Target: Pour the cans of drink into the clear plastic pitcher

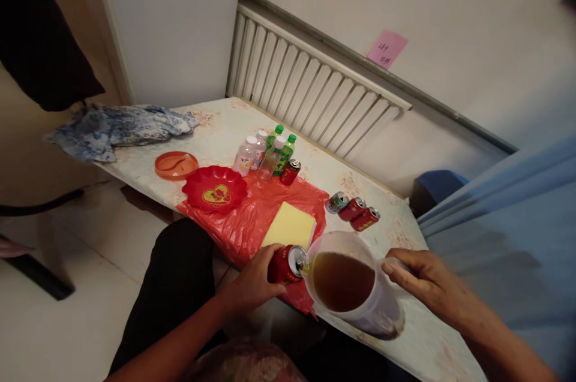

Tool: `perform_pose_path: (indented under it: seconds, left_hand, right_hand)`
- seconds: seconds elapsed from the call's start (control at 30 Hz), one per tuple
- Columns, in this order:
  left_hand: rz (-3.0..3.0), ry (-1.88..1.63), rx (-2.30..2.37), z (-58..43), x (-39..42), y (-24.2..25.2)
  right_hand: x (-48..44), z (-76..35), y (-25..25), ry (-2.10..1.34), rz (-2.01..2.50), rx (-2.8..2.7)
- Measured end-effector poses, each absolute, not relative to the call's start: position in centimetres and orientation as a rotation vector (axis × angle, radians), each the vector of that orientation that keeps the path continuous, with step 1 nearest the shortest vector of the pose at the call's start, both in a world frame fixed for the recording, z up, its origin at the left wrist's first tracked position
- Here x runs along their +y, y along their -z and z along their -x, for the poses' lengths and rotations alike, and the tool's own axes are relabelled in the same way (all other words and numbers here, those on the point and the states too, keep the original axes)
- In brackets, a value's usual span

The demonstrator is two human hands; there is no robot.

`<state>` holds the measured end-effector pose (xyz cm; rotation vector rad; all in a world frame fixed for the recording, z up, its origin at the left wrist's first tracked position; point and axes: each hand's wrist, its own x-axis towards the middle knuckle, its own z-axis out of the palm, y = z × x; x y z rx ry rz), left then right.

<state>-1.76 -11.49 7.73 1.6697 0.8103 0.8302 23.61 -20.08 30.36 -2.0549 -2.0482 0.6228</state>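
Note:
My left hand (252, 283) is wrapped round a red drink can (284, 264), tipped on its side with its mouth at the rim of a clear plastic jug (382, 310). The jug stands on the table near its front edge and holds brown liquid (342, 281). My right hand (425, 283) grips the jug's handle from the right. A yellow pad (290, 226) lies just behind the can on a red plastic sheet (245, 226).
Three red cans (354, 210) lie on their sides behind the jug. Several small bottles (265, 155) and one upright can (290, 172) stand further back. A red heart dish (215, 189), an orange plate (176, 165) and a blue cloth (117, 128) lie left. A radiator (310, 88) runs behind.

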Motion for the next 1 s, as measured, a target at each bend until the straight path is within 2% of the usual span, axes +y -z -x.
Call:
perform_pose_path:
  seconds: [0.3,0.53,0.83,1.0]
  left_hand:
    - [-1.620,-0.828,0.821,2.1,-11.1,-7.8]
    - [-1.551,-0.881,0.890,3.0,-9.6,-6.8]
    - [-1.428,-0.923,0.992,4.5,-8.9,-5.4]
    - [-1.375,-0.898,1.046,4.9,-8.7,-4.1]
  right_hand:
    - [-19.1,-23.8,-29.3,-0.726,2.005,-1.972]
    - [-16.9,-24.5,-25.5,-0.967,1.793,-1.517]
    - [-8.8,-22.2,-21.0,-0.970,1.225,-0.969]
    - [-2.8,-19.1,-19.4,-0.900,1.095,-0.884]
